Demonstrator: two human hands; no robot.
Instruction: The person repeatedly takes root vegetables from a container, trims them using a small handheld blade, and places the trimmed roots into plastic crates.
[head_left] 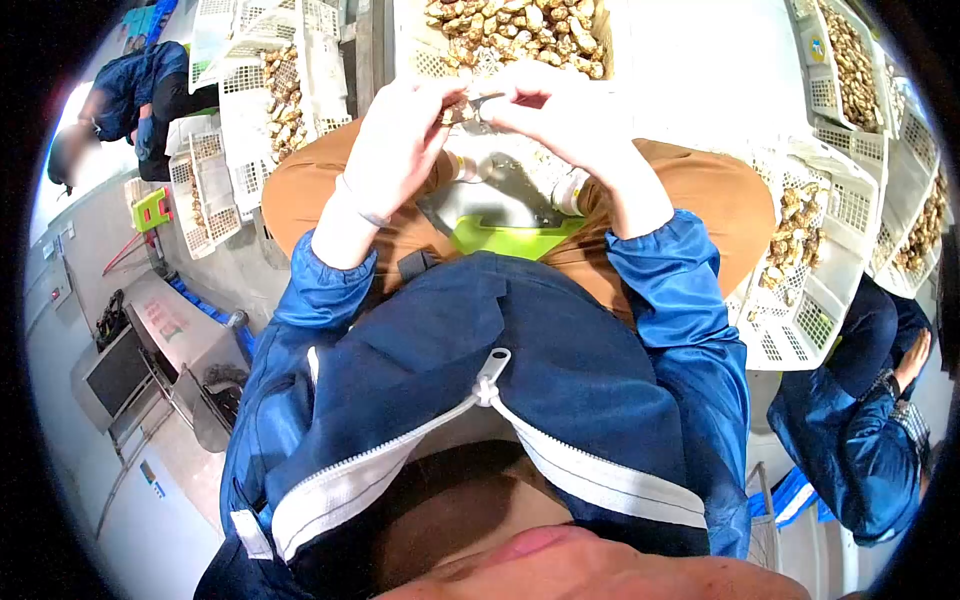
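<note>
My left hand (392, 150) is closed, with a small brown-and-pale lumpy piece (457, 110) pinched at its fingertips. It looks like the pieces heaped in the white basket (428, 66) just beyond my hands. Close by on the right, my right hand (575, 125) has its fingers curled in toward that piece. Something thin and dark shows at its fingertips, too small and overexposed to name. Both hands are over the gap between my knees, above a bright green edge (510, 238) of a dark surface.
White perforated baskets (845, 205) with similar pieces stand on the right, and more baskets (245, 95) on the left. A person in blue (140, 85) sits at far left, another (850, 430) at lower right. A pale flat surface (700, 70) lies ahead on the right.
</note>
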